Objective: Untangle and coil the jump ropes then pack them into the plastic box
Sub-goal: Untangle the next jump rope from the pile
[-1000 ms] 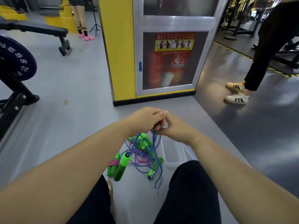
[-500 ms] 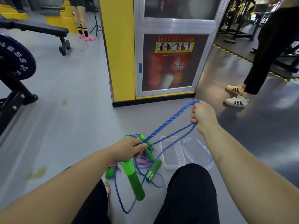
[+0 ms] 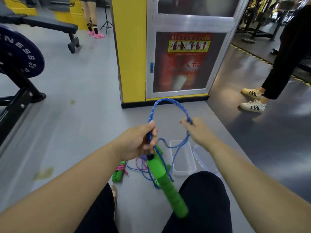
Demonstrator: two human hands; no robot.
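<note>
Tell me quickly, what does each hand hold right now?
Left hand: grips the blue rope near its green handle.
Right hand: pinches the same rope.

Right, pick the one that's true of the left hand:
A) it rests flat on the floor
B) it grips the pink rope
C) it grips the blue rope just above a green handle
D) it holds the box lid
C: the left hand is curled round the blue rope, and the green handle hangs below the fist.

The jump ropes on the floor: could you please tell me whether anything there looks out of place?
Yes: the blue and pink ropes lie in a loose tangle on the floor beside the plastic box, not coiled.
</note>
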